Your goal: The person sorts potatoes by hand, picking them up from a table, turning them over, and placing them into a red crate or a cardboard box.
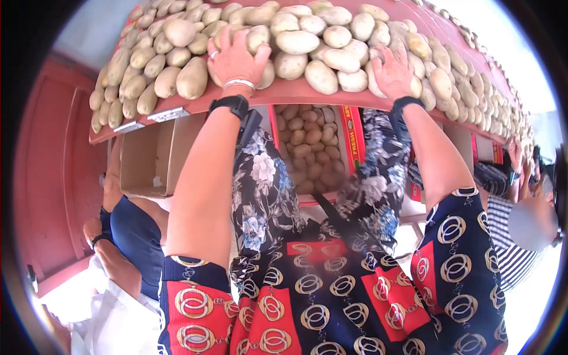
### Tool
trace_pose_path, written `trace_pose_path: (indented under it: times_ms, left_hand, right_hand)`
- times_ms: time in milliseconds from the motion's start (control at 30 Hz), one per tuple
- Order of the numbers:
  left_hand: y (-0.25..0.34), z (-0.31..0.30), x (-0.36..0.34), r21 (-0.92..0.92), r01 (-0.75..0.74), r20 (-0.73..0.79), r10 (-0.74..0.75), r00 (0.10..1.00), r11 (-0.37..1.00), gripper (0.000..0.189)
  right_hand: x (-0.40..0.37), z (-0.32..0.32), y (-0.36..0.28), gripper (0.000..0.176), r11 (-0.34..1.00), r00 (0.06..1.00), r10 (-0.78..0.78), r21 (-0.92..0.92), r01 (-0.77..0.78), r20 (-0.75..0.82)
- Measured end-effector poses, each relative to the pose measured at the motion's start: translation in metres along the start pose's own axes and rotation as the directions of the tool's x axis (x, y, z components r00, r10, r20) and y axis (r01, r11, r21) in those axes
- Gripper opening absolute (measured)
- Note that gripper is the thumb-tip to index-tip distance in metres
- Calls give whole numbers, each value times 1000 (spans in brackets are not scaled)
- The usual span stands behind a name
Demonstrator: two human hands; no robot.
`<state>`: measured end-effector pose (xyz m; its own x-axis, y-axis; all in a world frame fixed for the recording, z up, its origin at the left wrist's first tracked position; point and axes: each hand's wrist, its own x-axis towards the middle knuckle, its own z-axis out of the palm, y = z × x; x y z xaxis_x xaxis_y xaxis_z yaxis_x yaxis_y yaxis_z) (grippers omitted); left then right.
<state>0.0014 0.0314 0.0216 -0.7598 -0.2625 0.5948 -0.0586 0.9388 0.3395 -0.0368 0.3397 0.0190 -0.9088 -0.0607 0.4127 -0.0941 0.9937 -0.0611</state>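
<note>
Many pale potatoes (297, 42) lie heaped along a red table (284, 92). My left hand (238, 62), with a ring and a bracelet, rests palm down on potatoes left of centre, its fingers spread. Potatoes beneath its palm are partly hidden. To the right, my right hand (393, 72) also lies on the potatoes with fingers apart, beside a round one near the table's edge. Neither hand is closed around a potato. Between the two hands sit several larger potatoes, among them a long potato (321, 77) at the front edge.
Below the table edge, a red-and-yellow printed box (353, 139) full of potatoes stands between my legs. An open cardboard box (148, 160) is at the left. One person (137, 236) sits at my left; another person (515, 236) in stripes is at my right.
</note>
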Motion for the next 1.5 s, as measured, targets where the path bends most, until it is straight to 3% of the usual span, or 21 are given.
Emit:
trace_pose_path:
  times_ms: [100,167,200,233,300,433,500,600,733,833,900,933,1000,1067,1167,1300,1367,1500]
  left_hand:
    - [13,4,15,37,52,85,-55,995,998,52]
    - [23,6,18,82,230,132,-240,962,970,60]
    - [30,-2,11,42,227,123,-231,965,973,63]
    - [25,10,1,51,149,-10,-149,989,987,64]
    - [27,13,-2,74,162,-64,-158,985,984,57]
    - [29,9,-1,134,155,-35,-152,988,979,51]
    - [34,5,1,162,141,-77,-129,989,977,49]
    - [39,-3,11,227,219,70,-241,968,949,49]
    - [45,-3,15,176,311,102,-332,938,934,52]
    - [43,-1,10,168,247,53,-259,964,954,55]
    - [40,3,9,178,260,75,-276,958,949,56]
    - [39,5,9,183,247,45,-259,965,952,55]
    - [37,7,11,200,212,10,-219,976,956,54]
    - [42,3,16,176,260,69,-275,959,949,54]
    - [42,0,18,202,287,105,-312,944,936,54]
    - [44,4,15,170,280,52,-293,955,945,51]
    - [41,5,14,159,255,35,-263,964,954,50]
    - [34,10,14,165,225,34,-233,972,960,49]
  right_hand:
    - [1,-2,-2,42,999,999,37,-4,-36,34]
    - [0,-5,-2,41,999,999,26,42,-28,31]
    - [0,-6,-2,41,997,1000,15,78,-17,27]
    - [0,-7,-3,41,996,1000,25,84,-27,19]
    - [0,-13,-8,39,995,993,81,42,-85,87]
    - [2,-11,-16,36,990,995,92,104,-95,37]
    - [12,-23,-19,36,983,976,115,119,-138,185]
    - [36,-39,-28,36,966,867,180,83,-245,465]
    - [55,-44,-30,40,976,818,186,-3,-220,544]
    - [56,-45,-34,38,985,812,170,-66,-161,558]
    - [53,-51,-39,34,978,817,203,-143,-149,539]
    - [52,-28,-32,33,990,872,128,-118,-81,472]
    - [37,-25,-37,31,990,903,131,-103,-97,408]
    - [30,-23,-37,31,987,922,129,-132,-86,364]
    - [24,-26,-38,30,994,923,105,-77,-82,371]
    - [17,-15,-25,24,996,978,85,-9,-85,193]
    - [16,-5,-20,23,997,999,25,69,-27,28]
    - [13,-5,-16,23,990,999,11,143,-6,-36]
